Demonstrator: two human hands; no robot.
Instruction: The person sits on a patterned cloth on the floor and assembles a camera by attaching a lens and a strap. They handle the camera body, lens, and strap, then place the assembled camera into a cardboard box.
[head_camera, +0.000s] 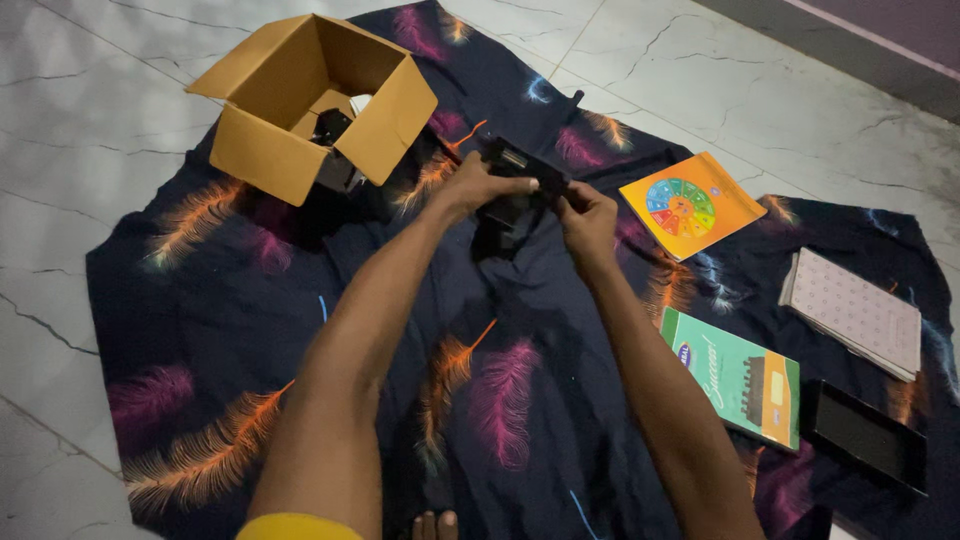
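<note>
— What's the floor like?
— Pale marble floor (100, 250) tiles with thin grey veins, glossy enough to catch a soft sheen.
— Anything spread over it?
— A dark navy cloth (250, 330) printed with orange, pink and blue feathers, rumpled at the edges.
— Any wall showing?
— Only a strip at the top right: a grey skirting (860, 50) under a purplish wall (920, 20). The light is dim and even.

Dim, even indoor light; soft shadow beside the box (310, 100). Slightly grainy; mild motion blur about the hands.
</note>
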